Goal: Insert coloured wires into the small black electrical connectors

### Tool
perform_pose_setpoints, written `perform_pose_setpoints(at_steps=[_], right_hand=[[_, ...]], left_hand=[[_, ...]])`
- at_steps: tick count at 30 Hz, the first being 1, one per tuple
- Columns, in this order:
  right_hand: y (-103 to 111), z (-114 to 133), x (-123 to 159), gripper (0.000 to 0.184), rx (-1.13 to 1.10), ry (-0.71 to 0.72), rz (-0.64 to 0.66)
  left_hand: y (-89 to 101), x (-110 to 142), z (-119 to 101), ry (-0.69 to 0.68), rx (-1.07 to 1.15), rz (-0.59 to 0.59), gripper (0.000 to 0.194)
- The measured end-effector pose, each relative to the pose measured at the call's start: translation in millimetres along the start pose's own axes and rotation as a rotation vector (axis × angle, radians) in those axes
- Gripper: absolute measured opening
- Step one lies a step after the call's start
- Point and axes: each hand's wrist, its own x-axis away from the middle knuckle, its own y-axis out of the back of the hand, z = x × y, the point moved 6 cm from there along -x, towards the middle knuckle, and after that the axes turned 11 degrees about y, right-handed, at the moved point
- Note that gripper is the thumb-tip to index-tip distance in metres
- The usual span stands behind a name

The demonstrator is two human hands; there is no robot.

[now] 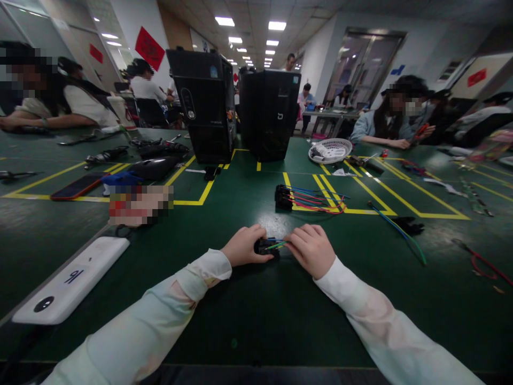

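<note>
My left hand [245, 246] is closed around a small black connector block [264, 247], held just above the green table. Thin wires, green and blue, run from the block toward my right hand [310, 247]. The fingertips of that hand pinch the green wire [277, 245] close to the block. My fingers hide part of the block, so how far the wire sits in it cannot be seen. Beyond my hands lies a row of black connectors [283, 198] with blue, red and pink wires trailing right.
Two black computer towers [270, 115] stand at the back. A white basket [331, 151], loose blue and green wires [401, 230] and a black piece [409, 225] lie to the right. At left are a white power bank [76, 280] and a phone [78, 186]. People sit around.
</note>
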Motion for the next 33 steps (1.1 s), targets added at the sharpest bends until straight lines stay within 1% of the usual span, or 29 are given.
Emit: perform_pose_setpoints(at_steps=[2,4,9,11,16,18,21,24,27,31,33], right_hand=[[1.3,0.4,-0.4,0.016,-0.017,0.005,-0.019],[-0.2,1.8,-0.9,0.016,-0.032,0.039,-0.002],[-11.1,9.4,-0.9,0.016,-0.058,0.204,0.155],[-9.4,9.8,-1.4,0.017,-0.02,0.208,0.152],[1.3,5.5,-2.5,0.019,0.075,0.115,0.05],[-1.5,5.8,-1.7,0.017,0.053,0.126,0.072],[-10.7,8.7,0.1,0.015,-0.027,0.19,0.146],[-14.1,9.8,0.7,0.016,-0.07,0.217,0.167],[-10.1,6.7,-0.7,0.017,-0.026,0.176,0.135],[-1.9,-3.4,-1.1,0.017,0.062,0.015,0.066],[-1.4,-4.2,-0.8,0.017,0.051,0.002,0.06]], left_hand=[[0.0,-0.1,0.5,0.006,-0.004,-0.004,0.036],[0.0,-0.1,1.0,0.009,-0.004,-0.004,0.036],[-0.2,0.2,1.9,0.002,-0.002,-0.003,0.035],[0.0,0.1,1.8,0.0,0.0,-0.006,0.035],[0.1,-0.2,0.8,-0.005,0.0,0.008,0.035],[0.4,-0.2,0.6,-0.003,0.0,0.01,0.035],[0.7,0.0,0.7,-0.001,0.0,0.006,0.034],[0.7,0.0,0.8,-0.002,0.004,0.006,0.034],[1.0,-0.4,0.5,0.0,0.003,0.011,0.034],[1.5,-0.8,-0.3,0.004,0.0,0.018,0.034],[1.5,-0.8,-0.2,0.007,-0.001,0.018,0.034]])
